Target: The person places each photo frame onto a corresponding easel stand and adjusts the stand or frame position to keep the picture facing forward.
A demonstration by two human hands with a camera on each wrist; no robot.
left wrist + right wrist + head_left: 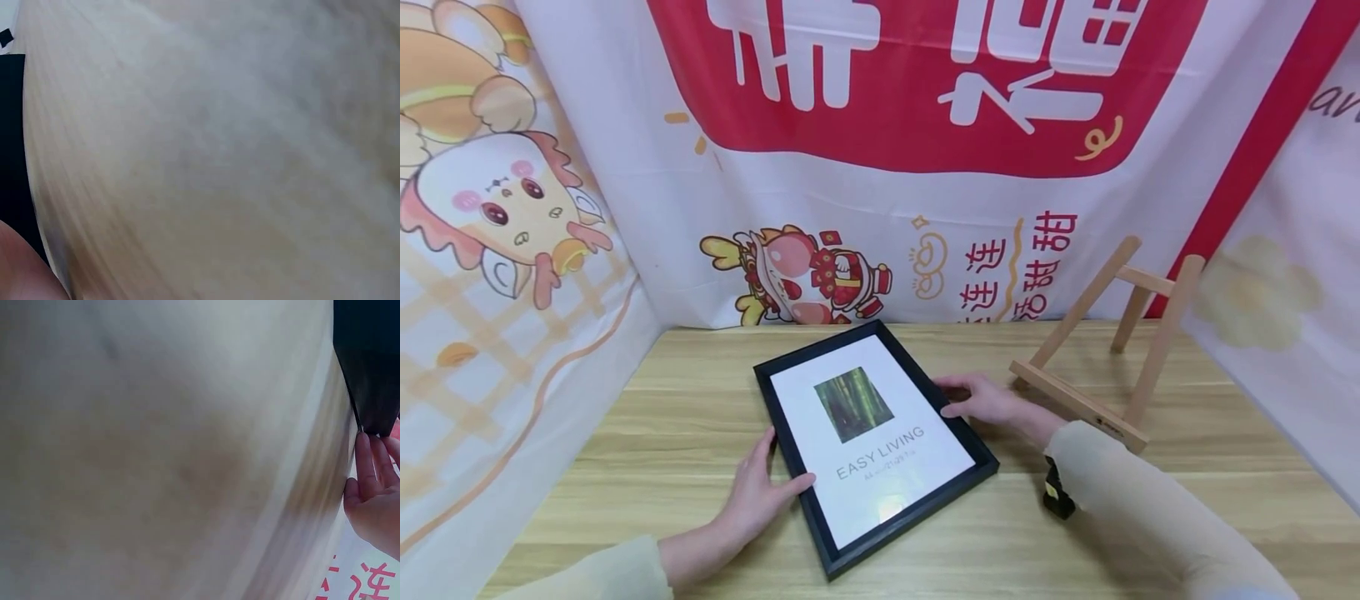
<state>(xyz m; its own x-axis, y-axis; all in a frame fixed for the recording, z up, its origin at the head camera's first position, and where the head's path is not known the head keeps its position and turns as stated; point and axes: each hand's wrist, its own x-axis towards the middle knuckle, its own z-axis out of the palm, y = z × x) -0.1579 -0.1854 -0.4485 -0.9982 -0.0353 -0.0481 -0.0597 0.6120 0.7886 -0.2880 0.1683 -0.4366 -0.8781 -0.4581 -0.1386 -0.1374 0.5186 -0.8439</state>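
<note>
Black picture frame (865,433) over the wooden bench (647,467): your left hand (756,492), partly closed, grips its left edge; your right hand (981,398), likewise, its right, thumbs on the rim (910,514). Insert (887,496) reads "EASY LIVING"; smaller print beneath blurs. Wooden easel (1163,342) stands right.

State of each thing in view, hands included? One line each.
Picture frame: face up, skewed; fully flat or slightly raised, can't tell.
Insert: inside the frame, "EASY LIVING" readable.
Left hand: grips the frame's left edge, thumb on top.
Right hand: grips its right edge.
Wooden easel: unfolded, upright, nothing on it.
Backdrop cloth: hanging, creased.
</note>
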